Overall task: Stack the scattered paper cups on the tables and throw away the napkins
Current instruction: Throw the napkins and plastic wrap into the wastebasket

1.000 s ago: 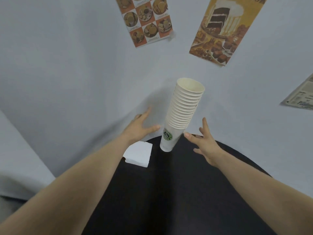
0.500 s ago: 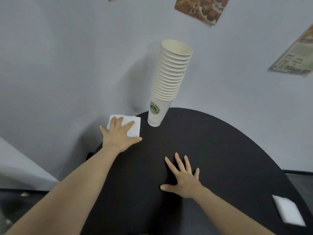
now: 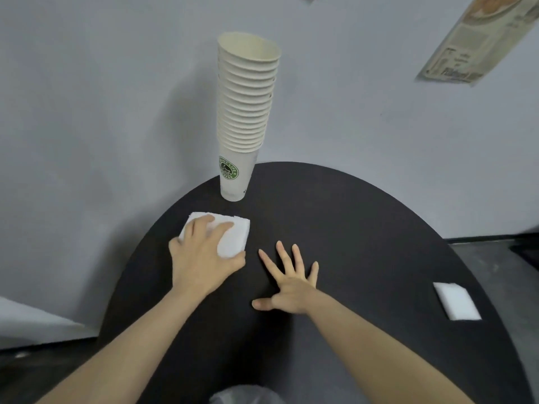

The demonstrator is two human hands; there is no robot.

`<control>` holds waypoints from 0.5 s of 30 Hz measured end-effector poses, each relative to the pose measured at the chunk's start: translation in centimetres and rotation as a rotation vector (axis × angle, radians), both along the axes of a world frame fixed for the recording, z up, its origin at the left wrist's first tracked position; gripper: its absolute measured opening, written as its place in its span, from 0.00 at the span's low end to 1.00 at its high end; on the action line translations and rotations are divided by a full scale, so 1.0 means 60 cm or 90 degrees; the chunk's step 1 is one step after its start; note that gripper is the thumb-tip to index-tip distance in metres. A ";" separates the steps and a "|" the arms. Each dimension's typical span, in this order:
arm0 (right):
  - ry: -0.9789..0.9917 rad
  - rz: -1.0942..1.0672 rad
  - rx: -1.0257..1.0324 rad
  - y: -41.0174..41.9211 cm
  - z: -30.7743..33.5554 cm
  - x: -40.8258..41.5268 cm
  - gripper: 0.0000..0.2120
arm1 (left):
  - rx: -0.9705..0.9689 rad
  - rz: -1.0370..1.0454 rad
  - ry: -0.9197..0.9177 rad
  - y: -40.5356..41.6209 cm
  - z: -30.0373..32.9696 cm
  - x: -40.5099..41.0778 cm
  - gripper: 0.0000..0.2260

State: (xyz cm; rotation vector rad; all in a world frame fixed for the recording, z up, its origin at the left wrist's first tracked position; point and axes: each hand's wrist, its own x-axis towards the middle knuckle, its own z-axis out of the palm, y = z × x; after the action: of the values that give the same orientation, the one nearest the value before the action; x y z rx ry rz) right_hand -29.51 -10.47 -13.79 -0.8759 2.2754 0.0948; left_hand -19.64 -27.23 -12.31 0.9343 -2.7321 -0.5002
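Observation:
A tall stack of white paper cups (image 3: pixel 246 112) stands upright at the far edge of the round black table (image 3: pixel 364 228); the bottom cup carries a green logo. In front of the stack lies a white napkin pile (image 3: pixel 233 237). My left hand (image 3: pixel 204 255) lies on the pile, its fingers bent over the top and its thumb against the near right corner. Just right of it, my right hand (image 3: pixel 288 278) rests flat on the table with its fingers spread and holds nothing. A second white napkin pile (image 3: pixel 456 304) lies near the table's right edge.
A grey wall rises close behind the table, with a newspaper-like poster (image 3: pixel 478 45) at the upper right. Something translucent, like plastic (image 3: pixel 245 393), shows at the bottom edge. Dark floor (image 3: pixel 495 258) is visible to the right of the table.
My left hand came down from beside the cup stack onto the napkin pile and pulled it nearer, in front of the stack. My right hand dropped flat onto the table.

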 end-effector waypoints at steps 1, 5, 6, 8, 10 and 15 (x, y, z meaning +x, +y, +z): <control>0.000 0.001 -0.011 0.003 -0.001 -0.001 0.49 | -0.016 -0.021 0.003 0.023 -0.003 0.015 0.28; -0.010 0.008 -0.040 0.011 -0.003 -0.003 0.48 | -0.075 -0.047 -0.010 0.063 -0.027 0.072 0.27; -0.019 0.013 -0.052 0.014 0.001 -0.005 0.47 | -0.092 -0.061 -0.020 0.068 -0.032 0.082 0.28; -0.050 -0.005 -0.097 0.030 0.013 -0.013 0.44 | -0.123 -0.078 -0.030 0.075 -0.040 0.090 0.29; -0.050 -0.109 -0.165 0.076 0.022 -0.029 0.43 | -0.125 -0.075 -0.028 0.080 -0.044 0.089 0.29; 0.249 -0.310 -0.116 0.334 0.039 -0.098 0.40 | -0.127 -0.072 -0.015 0.081 -0.062 0.092 0.34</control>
State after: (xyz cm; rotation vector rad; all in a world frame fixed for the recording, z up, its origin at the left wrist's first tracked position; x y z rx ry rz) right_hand -35.42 9.57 -11.46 -0.3879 2.8377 -0.1768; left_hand -14.11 -22.38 -16.01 0.7453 -2.8026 -0.2310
